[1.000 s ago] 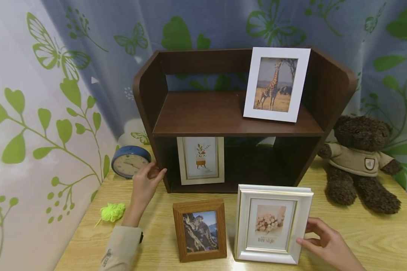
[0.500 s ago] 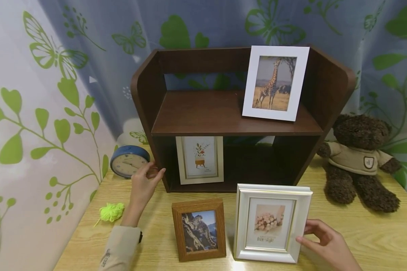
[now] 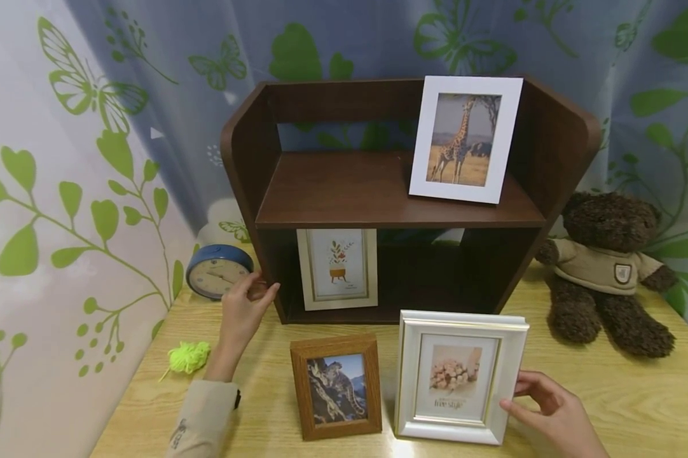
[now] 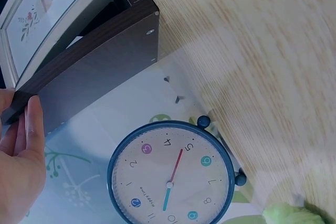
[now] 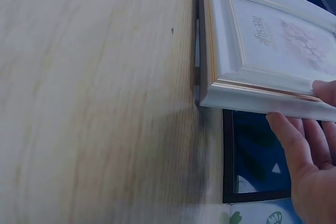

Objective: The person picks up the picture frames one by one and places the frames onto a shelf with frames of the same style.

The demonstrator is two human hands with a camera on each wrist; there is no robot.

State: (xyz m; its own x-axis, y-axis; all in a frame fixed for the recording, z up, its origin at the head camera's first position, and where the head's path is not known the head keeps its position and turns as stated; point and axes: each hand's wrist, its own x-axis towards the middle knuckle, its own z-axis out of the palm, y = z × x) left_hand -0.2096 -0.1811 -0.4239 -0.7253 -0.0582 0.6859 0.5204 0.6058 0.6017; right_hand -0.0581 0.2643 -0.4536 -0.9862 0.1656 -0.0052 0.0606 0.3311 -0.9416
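The left hand [image 3: 243, 315] grips the front edge of the left side panel of a dark brown shelf [image 3: 401, 224]; in the left wrist view, thumb and fingers [image 4: 34, 124] lie on either side of that panel. With thumb in front and fingers behind, the right hand [image 3: 556, 410] pinches the right edge of a white frame [image 3: 409, 381] standing on the table. Beside it stands a brown wooden frame [image 3: 299, 391] with a leopard picture. A cream frame [image 3: 372, 273] stands in the lower compartment at left, and a white giraffe frame [image 3: 421, 149] stands on the upper shelf at right.
A blue round clock [image 3: 218, 270] stands left of the shelf, close to the left hand. Bright green yarn [image 3: 188, 357] lies on the table [image 3: 264, 407] left of the left forearm. A brown teddy bear [image 3: 598, 273] sits at the right. Patterned curtains hang behind.
The head view has shifted slightly. Both hands keep their places on the shelf panel and the white frame, and no object has visibly moved.
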